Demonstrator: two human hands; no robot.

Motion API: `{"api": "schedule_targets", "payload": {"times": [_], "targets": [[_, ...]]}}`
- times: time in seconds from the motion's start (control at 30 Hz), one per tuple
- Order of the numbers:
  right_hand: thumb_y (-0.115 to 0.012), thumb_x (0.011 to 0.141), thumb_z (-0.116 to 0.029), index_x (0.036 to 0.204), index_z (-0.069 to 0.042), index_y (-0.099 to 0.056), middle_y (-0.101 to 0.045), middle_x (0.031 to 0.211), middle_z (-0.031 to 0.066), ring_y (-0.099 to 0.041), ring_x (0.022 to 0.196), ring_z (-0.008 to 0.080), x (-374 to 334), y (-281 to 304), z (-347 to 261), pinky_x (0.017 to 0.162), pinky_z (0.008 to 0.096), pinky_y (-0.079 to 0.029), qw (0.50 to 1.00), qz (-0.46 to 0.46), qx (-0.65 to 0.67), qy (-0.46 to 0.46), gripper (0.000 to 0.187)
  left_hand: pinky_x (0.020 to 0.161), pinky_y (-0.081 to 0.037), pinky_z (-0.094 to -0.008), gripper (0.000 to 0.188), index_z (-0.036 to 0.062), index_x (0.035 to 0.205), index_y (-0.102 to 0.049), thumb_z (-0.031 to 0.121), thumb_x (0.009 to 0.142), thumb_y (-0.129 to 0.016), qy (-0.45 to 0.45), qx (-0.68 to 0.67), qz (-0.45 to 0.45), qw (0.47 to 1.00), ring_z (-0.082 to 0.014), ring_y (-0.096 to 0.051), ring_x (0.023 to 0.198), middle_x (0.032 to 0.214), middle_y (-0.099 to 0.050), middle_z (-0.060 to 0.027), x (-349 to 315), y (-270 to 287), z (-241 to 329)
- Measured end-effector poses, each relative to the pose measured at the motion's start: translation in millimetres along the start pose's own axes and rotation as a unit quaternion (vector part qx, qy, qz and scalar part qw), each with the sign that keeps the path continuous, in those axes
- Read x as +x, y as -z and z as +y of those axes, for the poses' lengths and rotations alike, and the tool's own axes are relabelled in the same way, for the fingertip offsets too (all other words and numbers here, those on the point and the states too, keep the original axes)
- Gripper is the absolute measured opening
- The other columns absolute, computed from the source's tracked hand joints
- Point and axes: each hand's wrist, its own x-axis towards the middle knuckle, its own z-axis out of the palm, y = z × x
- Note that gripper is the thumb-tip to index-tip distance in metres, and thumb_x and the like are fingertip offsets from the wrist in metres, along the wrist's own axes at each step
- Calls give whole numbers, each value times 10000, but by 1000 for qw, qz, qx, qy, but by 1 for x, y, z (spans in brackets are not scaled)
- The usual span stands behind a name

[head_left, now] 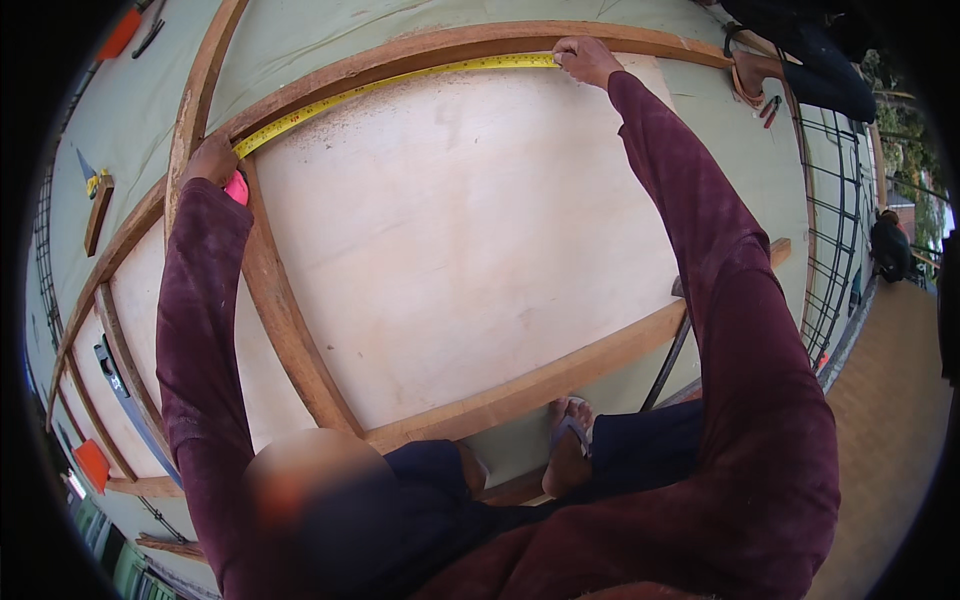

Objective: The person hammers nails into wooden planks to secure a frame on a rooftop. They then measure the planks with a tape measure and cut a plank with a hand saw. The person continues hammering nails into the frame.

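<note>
A yellow measuring tape (400, 80) is stretched along the inner edge of the far wooden beam (330, 88), above a pale plywood panel (470, 220). My left hand (212, 160) is closed at the tape's left end, by the corner where the timbers meet. A bright pink piece (237, 188), apparently the tape's case, shows under that hand. At the other end, my right hand (590, 62) pinches the tape against the beam. A wooden crosspiece (285, 300) runs from the left corner toward me.
The near beam (530, 385) lies before my feet, with a dark-handled tool (668, 360) leaning across it. Red-handled pliers (770, 110) lie at the right near a co-worker's leg (815, 75). Steel rebar (830, 220) stands beyond. A long blue-grey tool (130, 390) lies left.
</note>
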Motion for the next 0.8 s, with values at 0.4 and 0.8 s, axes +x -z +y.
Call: {"api": "schedule_targets", "payload": {"times": [0.4,0.8], "targets": [[-553,1027,-221,981,-32,-609,-599,754,5,-617,632,92,-120,245,-32,552,258,-528,964,-11,241,113,202,643,-463,-210,923,53,1236,-511,791,712,-694,-188,-548,-311,754,-69,-585,700,801,-630,-7,-152,61,54],[-588,961,-214,1100,11,-663,-680,866,140,-664,856,277,-329,231,-193,833,392,-519,882,5,368,294,275,546,-447,-240,1566,72,1584,-195,883,363,-744,-144,-569,-385,712,-108,-555,611,774,-561,-22,-364,203,163]]}}
